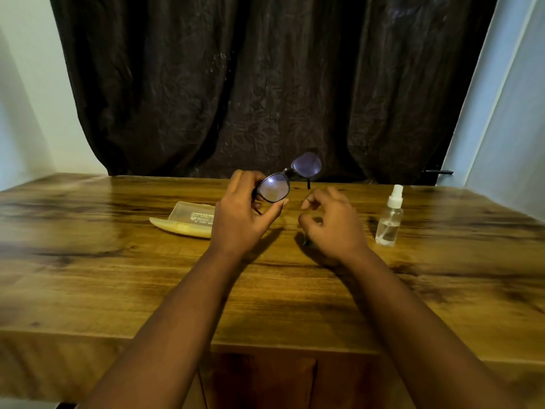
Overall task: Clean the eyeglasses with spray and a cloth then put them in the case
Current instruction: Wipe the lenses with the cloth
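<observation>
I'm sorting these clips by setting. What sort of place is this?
Probably a room in a home, at a wooden table set against a wall. A dark curtain hangs behind it between pale walls, and the only gear is an eyeglass case and a small spray bottle.

Black-framed eyeglasses; pale yellow case; clear bottle; brown curtain.

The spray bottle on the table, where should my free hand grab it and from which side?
Grip the spray bottle round its clear upright body, below the white nozzle. Come from its left with the right hand: that side faces the hand, with nothing between.
</observation>
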